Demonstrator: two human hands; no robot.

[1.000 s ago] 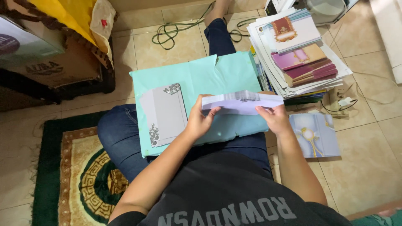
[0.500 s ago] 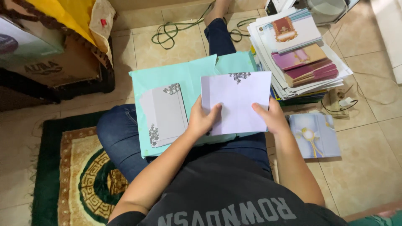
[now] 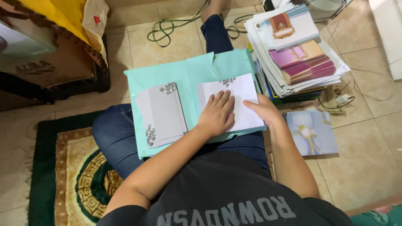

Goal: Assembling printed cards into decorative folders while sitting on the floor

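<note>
Seated on a tiled floor (image 3: 368, 138) with a mint-green sheet (image 3: 188, 75) spread over the lap as a work surface. Left hand (image 3: 217, 114) laid flat, fingers together and pointing away from the body, pressing down on a white card (image 3: 243, 94) with a small grey floral print at its top edge. Right hand (image 3: 263, 109) resting at the card's right lower edge, thumb on top of the paper, remaining fingers curled under or hidden, so whether pinching or merely steadying cannot be told. Card lying directly under and ahead of both hands, long axis running away from the body, slightly tilted; left hand covering its lower middle, right hand only on the border, so left the more fully engaged. Just to the left on the same green sheet, apart from the hands, a small stack of grey cards (image 3: 161, 113) with floral corners, also lengthwise away from the body. On the right, a tall pile of printed cards and booklets (image 3: 293, 50) on the floor, and nearer, a pale blue card (image 3: 312, 132). Green patterned rug (image 3: 63, 175) at the left knee.
</note>
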